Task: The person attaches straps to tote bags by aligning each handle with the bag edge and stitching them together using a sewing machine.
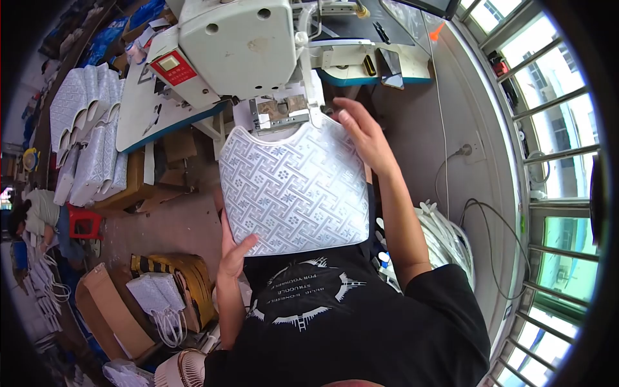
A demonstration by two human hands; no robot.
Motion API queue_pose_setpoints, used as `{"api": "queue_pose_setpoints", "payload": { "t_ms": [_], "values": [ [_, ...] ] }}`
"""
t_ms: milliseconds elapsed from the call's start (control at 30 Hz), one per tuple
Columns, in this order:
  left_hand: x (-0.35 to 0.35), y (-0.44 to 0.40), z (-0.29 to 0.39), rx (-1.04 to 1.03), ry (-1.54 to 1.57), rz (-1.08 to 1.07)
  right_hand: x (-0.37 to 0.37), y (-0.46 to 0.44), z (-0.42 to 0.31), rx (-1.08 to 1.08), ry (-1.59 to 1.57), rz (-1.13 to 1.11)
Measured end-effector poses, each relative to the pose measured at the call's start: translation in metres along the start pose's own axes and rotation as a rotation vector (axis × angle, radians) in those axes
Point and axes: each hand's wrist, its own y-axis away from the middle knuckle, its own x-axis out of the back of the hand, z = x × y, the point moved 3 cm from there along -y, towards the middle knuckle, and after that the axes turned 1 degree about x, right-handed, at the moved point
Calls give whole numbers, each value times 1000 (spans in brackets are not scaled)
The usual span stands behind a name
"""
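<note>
Colours and patterns of the bag-shaped piece and its surroundings.
The bag-shaped piece (293,193) bears silver-grey interlocking fretwork interspersed with small flower motifs on a pale ground, edged in plain white; the stacked pieces (84,97) at left show similar pale silver tones. The machine head (238,48) is off-white, its label (174,72) red with white characters; the worktable (137,106) is cream with a teal-blue edge. The shirt (303,342) is black, printed in white; the stool (86,222) is red; the bundle (198,274) is yellow-brown, striped black; the carton (115,316), brown.
</note>
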Motion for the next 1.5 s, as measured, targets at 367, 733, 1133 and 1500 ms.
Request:
{"api": "queue_pose_setpoints", "payload": {
  "t_ms": [367, 733, 1133, 1500],
  "values": [
    [-14, -9, -64, 11, -86, -71, 62, 46, 25, -189, 165, -162],
    [-11, -7, -75, 37, -40, -32, 77, 26, 35, -204, 146, -336],
    [-10, -3, -76, 69, -42, 13, 171, -124, 69, 27, 890, 266],
    [-10, 5, -76, 41, -64, 31, 177, -227, 68, -199, 1141, 408]
  ]
}}
